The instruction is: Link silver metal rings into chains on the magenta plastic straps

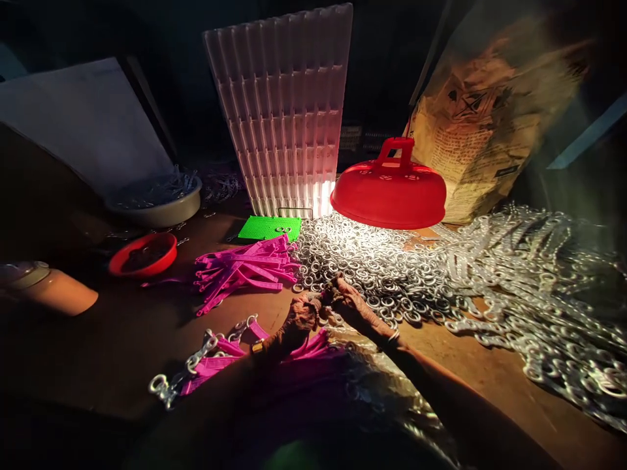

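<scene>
My left hand is closed, its fingers pinched together over the near edge of the ring pile. My right hand is closed too, and its fingertips meet those of the left. A sliver of pink strap shows between the fingertips; most of it is hidden by the fingers. Under my left wrist lie more pink straps, some with metal snap hooks on their ends. Loose metal rings are heaped just beyond both hands. A bundle of pink straps lies beyond my left hand.
A red lamp shade hangs low over the rings. Linked metal pieces spread rightward. Behind stand a ribbed translucent panel and a paper sack. Leftward are a green mat, red bowl, pale basin and bottle.
</scene>
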`<state>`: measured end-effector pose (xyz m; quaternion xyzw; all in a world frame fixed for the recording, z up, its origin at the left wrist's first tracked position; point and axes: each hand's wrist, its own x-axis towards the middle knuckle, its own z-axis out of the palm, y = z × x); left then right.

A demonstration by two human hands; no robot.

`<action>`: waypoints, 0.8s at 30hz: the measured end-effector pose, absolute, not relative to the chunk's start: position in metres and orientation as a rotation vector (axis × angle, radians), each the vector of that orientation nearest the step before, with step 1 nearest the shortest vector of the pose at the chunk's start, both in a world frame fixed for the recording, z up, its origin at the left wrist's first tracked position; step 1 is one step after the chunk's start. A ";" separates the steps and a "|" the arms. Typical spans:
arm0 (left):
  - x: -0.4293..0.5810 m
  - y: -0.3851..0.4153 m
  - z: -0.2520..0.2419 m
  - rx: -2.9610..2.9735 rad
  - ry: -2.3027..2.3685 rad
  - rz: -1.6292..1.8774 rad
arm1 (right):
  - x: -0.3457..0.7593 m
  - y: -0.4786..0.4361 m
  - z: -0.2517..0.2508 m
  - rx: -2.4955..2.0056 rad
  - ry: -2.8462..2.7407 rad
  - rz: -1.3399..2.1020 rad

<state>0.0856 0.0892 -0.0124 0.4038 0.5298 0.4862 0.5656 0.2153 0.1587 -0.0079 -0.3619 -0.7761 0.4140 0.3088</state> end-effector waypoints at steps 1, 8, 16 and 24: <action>0.083 0.090 -0.006 0.917 1.229 1.146 | 0.217 0.159 -0.001 -0.941 -2.108 1.105; 0.065 0.080 0.072 0.893 1.209 0.790 | 0.250 0.112 0.050 -0.794 -2.408 1.216; 0.085 0.023 0.057 0.932 1.008 0.628 | 0.295 0.021 0.031 -0.921 -2.245 1.198; 0.100 -0.031 0.050 0.744 0.907 0.768 | 0.289 -0.007 0.028 -1.033 -2.089 1.464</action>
